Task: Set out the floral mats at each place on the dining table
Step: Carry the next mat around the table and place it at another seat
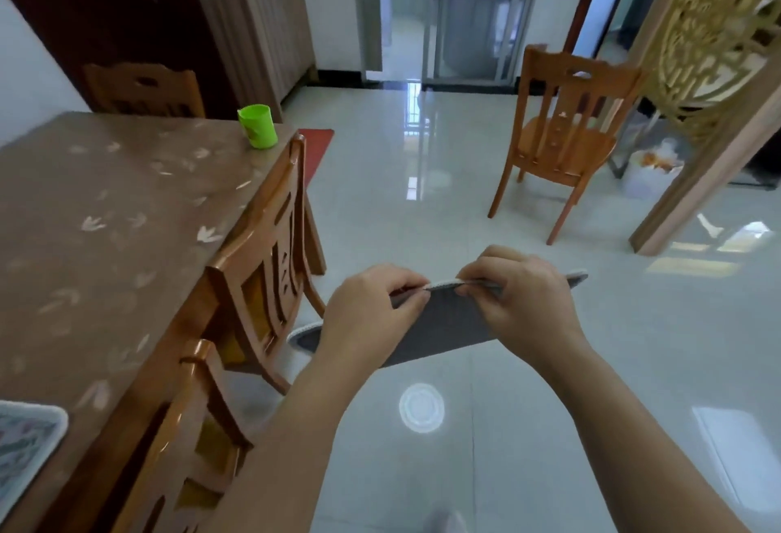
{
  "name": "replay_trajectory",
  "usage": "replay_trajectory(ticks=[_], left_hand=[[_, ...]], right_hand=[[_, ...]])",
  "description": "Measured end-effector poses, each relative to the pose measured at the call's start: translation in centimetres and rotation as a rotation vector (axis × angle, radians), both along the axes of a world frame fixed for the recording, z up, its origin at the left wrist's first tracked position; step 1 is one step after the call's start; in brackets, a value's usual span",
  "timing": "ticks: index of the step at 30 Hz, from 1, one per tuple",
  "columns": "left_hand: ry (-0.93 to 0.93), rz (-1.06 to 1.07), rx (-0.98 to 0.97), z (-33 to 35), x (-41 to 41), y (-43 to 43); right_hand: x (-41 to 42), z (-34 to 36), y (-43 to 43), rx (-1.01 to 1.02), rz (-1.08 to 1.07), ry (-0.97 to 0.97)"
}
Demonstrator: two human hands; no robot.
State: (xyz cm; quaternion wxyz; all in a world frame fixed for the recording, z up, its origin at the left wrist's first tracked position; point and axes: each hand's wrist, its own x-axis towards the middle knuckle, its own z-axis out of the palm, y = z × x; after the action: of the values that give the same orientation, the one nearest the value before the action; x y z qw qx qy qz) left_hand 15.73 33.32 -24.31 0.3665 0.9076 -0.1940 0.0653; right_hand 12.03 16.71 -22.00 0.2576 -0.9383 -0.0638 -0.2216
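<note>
Over the glossy tiled floor (422,202), just right of the brown wooden dining table (105,215), the left hand (372,308) and right hand (520,300) are both pinching the top edge of a grey-backed, white-trimmed fabric mat (443,321) with curled fingers, holding it in the air. A white-edged floral mat (25,443) is lying on the table's near left corner. A green plastic cup (257,126) is standing at the far edge, its inside hidden, and a white bag (651,173) at far right is showing something orange.
</note>
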Motion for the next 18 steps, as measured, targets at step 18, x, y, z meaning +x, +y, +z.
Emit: replay_trajectory(ticks=[18], left_hand=[[-0.152, 0.265, 0.029, 5.1, 19.6, 5.5]], right_hand=[[24.9, 3.6, 4.5, 0.034, 0.372, -0.057]])
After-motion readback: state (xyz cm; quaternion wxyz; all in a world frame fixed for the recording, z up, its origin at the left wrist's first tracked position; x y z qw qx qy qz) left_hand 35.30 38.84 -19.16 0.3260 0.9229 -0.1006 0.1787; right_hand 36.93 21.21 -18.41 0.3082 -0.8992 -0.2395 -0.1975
